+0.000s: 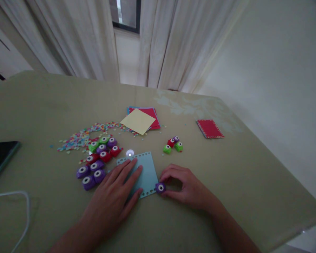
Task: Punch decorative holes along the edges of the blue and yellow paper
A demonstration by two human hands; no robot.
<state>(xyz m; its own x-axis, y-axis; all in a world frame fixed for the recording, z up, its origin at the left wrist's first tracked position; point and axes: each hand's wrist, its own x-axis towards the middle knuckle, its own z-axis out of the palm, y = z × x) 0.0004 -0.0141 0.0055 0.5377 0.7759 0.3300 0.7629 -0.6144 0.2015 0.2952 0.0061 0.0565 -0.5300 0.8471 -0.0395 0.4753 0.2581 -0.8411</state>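
Observation:
A light blue square of paper [147, 173] lies in front of me, with small punched holes along its far and near edges. My left hand [118, 188] rests flat across its left part, fingers stretched out. At the paper's near right corner, my right hand [183, 184] pinches a purple craft punch [160, 187] between thumb and fingers; the punch meets the paper's edge. Left of my left hand sits a cluster of purple, red and green craft punches [98, 165]. A smaller group of craft punches [171, 143] stands beyond my right hand.
Colourful paper confetti [80, 138] is scattered at the back left. A yellow sheet [138, 121] lies on red and blue sheets [156, 123]. A red stack with a punched border [210, 129] lies at right. A dark tablet [2, 156] and white cable [28, 211] are at far left.

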